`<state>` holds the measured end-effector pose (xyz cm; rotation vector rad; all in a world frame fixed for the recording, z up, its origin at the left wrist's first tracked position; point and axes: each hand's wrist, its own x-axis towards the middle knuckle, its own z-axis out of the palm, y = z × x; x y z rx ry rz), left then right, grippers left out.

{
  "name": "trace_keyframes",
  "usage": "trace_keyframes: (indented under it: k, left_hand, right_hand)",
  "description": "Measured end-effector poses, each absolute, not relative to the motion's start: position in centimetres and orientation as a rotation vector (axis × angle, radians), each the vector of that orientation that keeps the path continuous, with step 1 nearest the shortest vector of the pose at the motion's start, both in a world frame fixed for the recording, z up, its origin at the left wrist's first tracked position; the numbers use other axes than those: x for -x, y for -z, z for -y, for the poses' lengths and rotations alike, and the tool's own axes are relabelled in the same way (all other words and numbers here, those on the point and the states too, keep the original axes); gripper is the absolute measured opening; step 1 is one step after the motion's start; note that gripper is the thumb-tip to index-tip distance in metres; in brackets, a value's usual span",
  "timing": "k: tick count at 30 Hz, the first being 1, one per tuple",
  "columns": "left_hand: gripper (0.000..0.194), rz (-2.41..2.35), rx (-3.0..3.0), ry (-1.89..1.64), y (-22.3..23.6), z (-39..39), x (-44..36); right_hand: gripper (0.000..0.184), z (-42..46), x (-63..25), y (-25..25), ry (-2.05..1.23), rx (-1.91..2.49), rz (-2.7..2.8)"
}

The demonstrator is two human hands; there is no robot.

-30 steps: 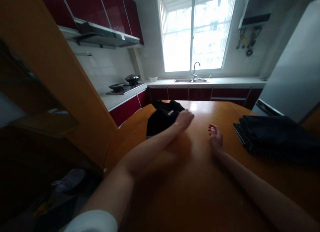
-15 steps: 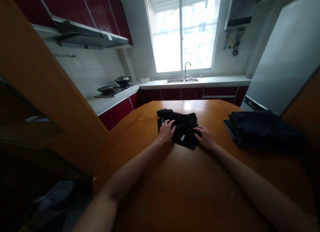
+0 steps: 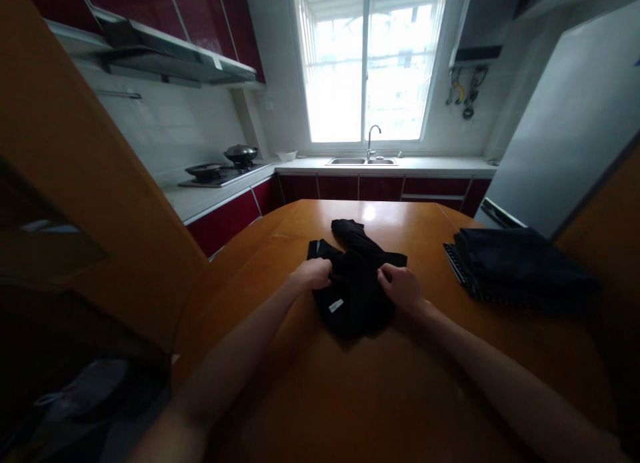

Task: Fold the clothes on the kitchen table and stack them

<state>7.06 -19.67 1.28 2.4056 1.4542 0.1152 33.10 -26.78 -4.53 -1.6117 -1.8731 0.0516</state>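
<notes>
A crumpled black garment (image 3: 353, 303) with a small white label lies on the wooden table (image 3: 320, 390) in front of me. My left hand (image 3: 315, 273) is closed on its left side, just above the label. On the opposite side my right hand (image 3: 399, 284) pinches the cloth, fingers curled. A narrower folded part of the garment extends beyond my hands toward the far side of the table. What kind of garment it is, I cannot make out.
A stack of dark folded cloth (image 3: 520, 266) sits on the right of the table. Beyond the far edge is a counter with a sink (image 3: 363, 161). Pans (image 3: 241, 154) stand on the stove at the left. A fridge (image 3: 565, 123) is at the right.
Both hands have closed on the black garment, having rested on it with fingers spread. The garment has come nearer to me and opened out, its label shifting left and down.
</notes>
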Motion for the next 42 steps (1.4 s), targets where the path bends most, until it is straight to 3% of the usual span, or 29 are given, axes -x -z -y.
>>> trace_keyframes:
  k: [3, 5, 8, 10, 13, 19, 23, 27, 30, 34, 39, 42]
  left_hand:
    - [0.034, -1.203, -2.299, 0.265, -4.2, 21.5, -6.3]
    - [0.043, -1.091, -2.149, 0.405, -5.9, 22.1, -6.2]
    - [0.056, -1.147, -2.183, 0.175, -6.7, 21.4, -6.8]
    - [0.049, -1.195, -2.368, -0.22, -5.4, 20.1, -7.4]
    - [0.029, -1.177, -2.497, -0.625, -1.7, 18.4, -8.3]
    - [0.041, -1.212, -2.562, -0.478, 2.4, 18.1, -8.6]
    - [0.039, -1.585, -2.452, -0.297, 0.8, 17.9, -7.4]
    - [0.015, -1.752, -2.318, -0.197, -1.1, 16.9, -4.8]
    - [0.021, -1.719, -2.237, -0.149, -2.1, 16.2, -3.0]
    - [0.043, -1.644, -2.099, -0.424, -2.2, 15.3, -2.9]
    - [0.025, -1.514, -2.031, -0.651, 0.4, 14.1, -5.9]
    - [0.035, -1.43, -1.985, -0.758, 2.4, 13.3, -7.4]
  right_hand:
    - [0.026, 26.0, -33.8, 4.6, 0.1, 1.506, 1.781]
    - [0.033, 25.2, -34.5, 5.2, 0.141, 1.463, 1.821]
    - [0.047, 24.0, -35.6, 6.3, 0.095, 1.512, 1.914]
    - [0.045, 23.5, -36.2, 6.8, 0.006, 1.573, 1.951]
    - [0.024, 23.1, -36.9, 6.8, -0.073, 1.627, 1.955]
    - [0.01, 23.2, -38.7, 5.9, -0.011, 1.652, 1.8]
    - [0.012, 23.4, -41.1, 5.6, 0.095, 1.794, 1.556]
    - [0.016, 23.6, -43.5, 5.6, 0.049, 1.905, 1.571]
    - [0.012, 23.2, -44.6, 6.1, -0.115, 1.918, 1.66]
    - [0.017, 22.4, -45.7, 6.6, -0.223, 1.808, 1.553]
    - [0.04, 22.0, -45.6, 6.5, -0.162, 1.585, 1.308]
    - [0.042, 22.0, -44.2, 6.5, -0.209, 1.432, 1.432]
